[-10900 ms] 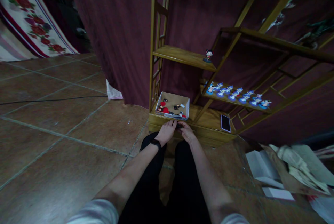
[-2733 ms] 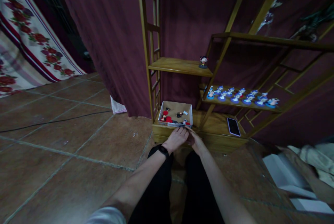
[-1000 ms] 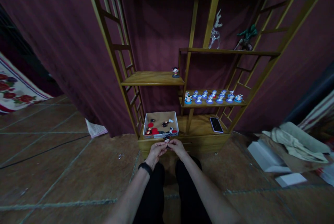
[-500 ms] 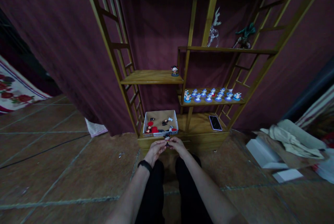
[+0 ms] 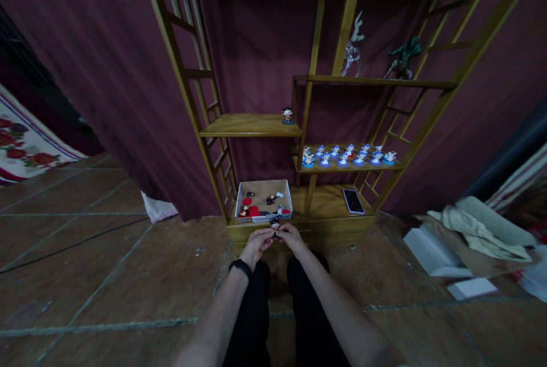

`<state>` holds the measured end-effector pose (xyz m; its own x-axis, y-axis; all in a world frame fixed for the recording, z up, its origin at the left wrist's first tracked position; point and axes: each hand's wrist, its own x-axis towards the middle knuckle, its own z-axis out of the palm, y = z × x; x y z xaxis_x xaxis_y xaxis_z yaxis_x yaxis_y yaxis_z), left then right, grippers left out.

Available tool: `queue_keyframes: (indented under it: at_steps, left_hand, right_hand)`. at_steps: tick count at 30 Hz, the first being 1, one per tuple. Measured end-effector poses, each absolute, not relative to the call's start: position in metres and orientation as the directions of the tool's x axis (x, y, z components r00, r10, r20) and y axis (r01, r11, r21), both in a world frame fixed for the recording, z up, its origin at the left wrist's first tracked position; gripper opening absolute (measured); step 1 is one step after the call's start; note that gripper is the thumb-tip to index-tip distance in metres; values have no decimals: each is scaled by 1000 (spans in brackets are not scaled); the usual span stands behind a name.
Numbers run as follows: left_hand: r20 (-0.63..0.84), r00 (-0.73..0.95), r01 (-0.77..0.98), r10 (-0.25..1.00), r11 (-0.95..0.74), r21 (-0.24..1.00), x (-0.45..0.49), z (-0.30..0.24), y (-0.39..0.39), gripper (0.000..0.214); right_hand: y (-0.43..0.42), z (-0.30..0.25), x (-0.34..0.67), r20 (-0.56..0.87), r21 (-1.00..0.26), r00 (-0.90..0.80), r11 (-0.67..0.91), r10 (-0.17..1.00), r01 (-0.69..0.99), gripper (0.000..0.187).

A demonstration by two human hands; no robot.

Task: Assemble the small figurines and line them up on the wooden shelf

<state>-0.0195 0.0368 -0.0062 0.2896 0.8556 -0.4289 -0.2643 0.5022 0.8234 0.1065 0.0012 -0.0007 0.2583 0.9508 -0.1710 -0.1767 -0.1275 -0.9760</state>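
Observation:
A small black-haired figurine (image 5: 274,223) is upright between my two hands, in front of the cabinet. My left hand (image 5: 259,241) closes on it from the left, a dark band on that wrist. From the right, my right hand (image 5: 289,234) pinches it near its lower part; the fingers hide its base. Just beyond my hands stands an open white box (image 5: 240,199) with several red, black and white figurine pieces lying in it. A similar figurine (image 5: 288,115) on a dark base stands at the right end of the left shelf (image 5: 248,124).
Several blue-and-white figurines (image 5: 343,159) stand in rows on the right shelf. Below them lies a phone (image 5: 353,201). A clear deer ornament (image 5: 352,51) and a green statuette (image 5: 404,59) occupy the upper shelf. Cardboard and cloth (image 5: 478,236) lie on the floor at right.
Both hands still hold the figurine in nearly the same place. The whole view has shifted very slightly; nothing on the shelves or in the box has visibly moved.

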Motion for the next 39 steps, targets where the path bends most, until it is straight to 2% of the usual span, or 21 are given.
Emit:
queue_keyframes:
  at_steps: [9,23,39]
  left_hand:
    - [-407,329,-340,852,510,791,-20,-13,41,14]
    - [-404,305,-235,863,479,846,-17,-6,36,16]
    - [-395,287,-282,873,471,836,-17,-3,31,15]
  right_hand:
    - [-5,8,110,-189,-960,176,-145,966,-238,16]
    - [0,-3,109,-217,-956,174,-173,960,-238,16]
    - [-1,-2,111,-222,-938,145,-171,964,-301,22]
